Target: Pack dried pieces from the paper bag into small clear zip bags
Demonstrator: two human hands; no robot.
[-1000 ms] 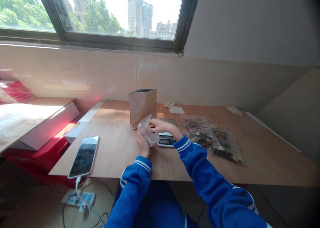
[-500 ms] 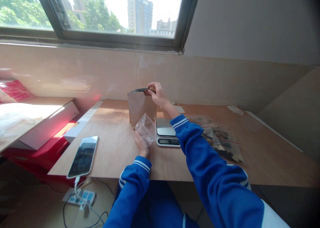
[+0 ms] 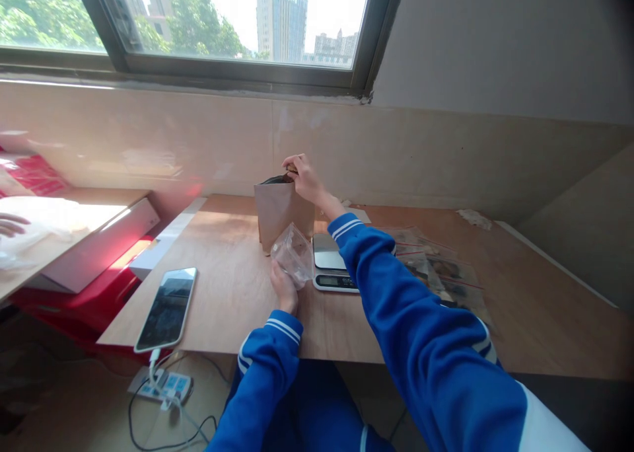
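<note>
Tipping may be caused if paper bag [image 3: 276, 213], just below right grip [image 3: 306, 180], is knocked; brown piece [image 3: 292, 168] is pinched there, clear plastic bag [image 3: 296, 254] clasped by left grip [image 3: 284, 285].

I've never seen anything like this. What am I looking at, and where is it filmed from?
There's no robot arm here: these are a person's own bare hands, filmed by one head-worn camera looking forward and down. The left hand holds a clear plastic packet. The right hand pinches a small brown piece, too small to identify, at the mouth of an upright brown paper bag. On the wooden table are also a digital scale, clear zip bags and a smartphone with a cable plugged in. At the far left, another person's hand shows.
</note>
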